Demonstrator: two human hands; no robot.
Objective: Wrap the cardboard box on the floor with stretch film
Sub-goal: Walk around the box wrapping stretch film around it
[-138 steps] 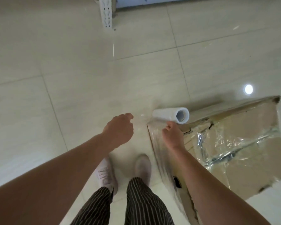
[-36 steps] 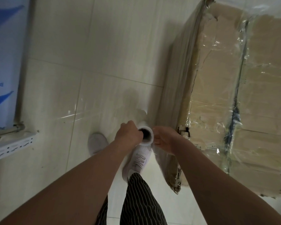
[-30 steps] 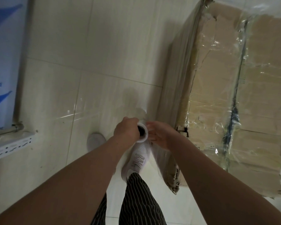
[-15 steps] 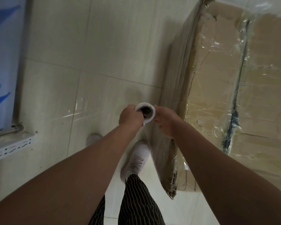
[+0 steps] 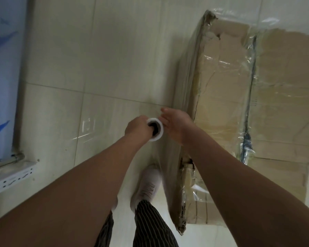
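Head view, left hand [image 5: 137,130] gripping film roll [image 5: 160,133], right hand [image 5: 178,123] fingers [image 5: 168,113] straight, cardboard box [image 5: 230,104] alongside, shoe [image 5: 147,186] below

Glossy beige floor tiles [image 5: 100,59]; blue-white panel [image 5: 0,77] left

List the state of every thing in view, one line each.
Stretch film roll: upright, open core facing up, film trailing along the box's side.
Left hand: grips the roll.
Right hand: fingers straight, beside the roll, contact unclear.
Cardboard box: on the floor, torn, partly wrapped.
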